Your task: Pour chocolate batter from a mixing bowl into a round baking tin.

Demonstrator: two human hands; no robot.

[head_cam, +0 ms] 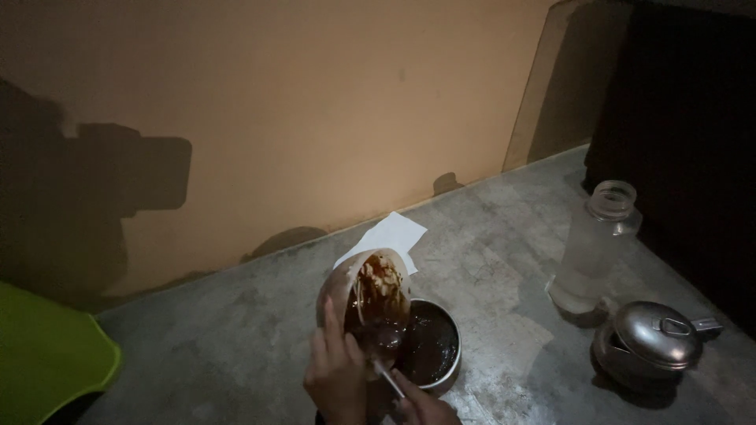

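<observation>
My left hand (337,370) grips a round bowl (340,285) tipped on its side, its opening facing right, with noodles and brown sauce (379,285) sliding out. Below it on the grey floor sits a metal bowl (450,370) filled with dark sauce (431,346). My right hand (421,409), at the bottom edge, holds a metal spoon (384,346) whose head is inside the tipped bowl among the food. A white sheet of paper (391,234) lies behind the bowls.
A clear plastic bottle (592,248) without a cap stands at the right. A small steel pot with a lid (652,340) sits in front of it. A lime-green object (47,354) is at the left edge. An orange wall (299,110) rises behind.
</observation>
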